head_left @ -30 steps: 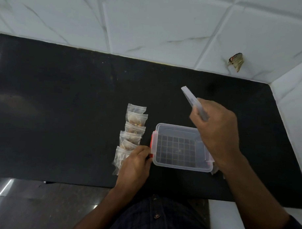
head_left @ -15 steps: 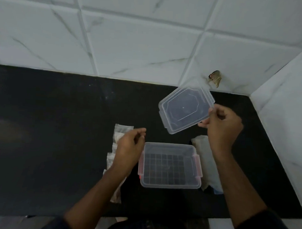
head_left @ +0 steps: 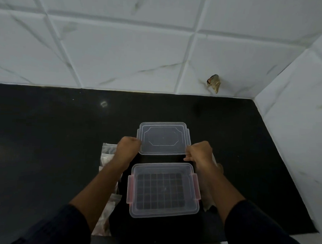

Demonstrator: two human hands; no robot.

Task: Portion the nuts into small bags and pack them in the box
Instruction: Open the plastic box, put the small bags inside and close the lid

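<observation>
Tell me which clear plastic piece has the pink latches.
The box, the nearer, deeper piece with a grid bottom, has pink latches on both short sides. The lid, flat beyond it and held by both hands, has none.

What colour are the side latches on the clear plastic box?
Pinkish red latches on the clear plastic box, seen in the head view.

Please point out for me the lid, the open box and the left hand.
lid [head_left: 163,138]: head view, middle of its flat clear panel.
box [head_left: 161,190]: head view, gridded bottom inside.
left hand [head_left: 128,146]: head view, back of the hand, at the lid's left edge.
</observation>
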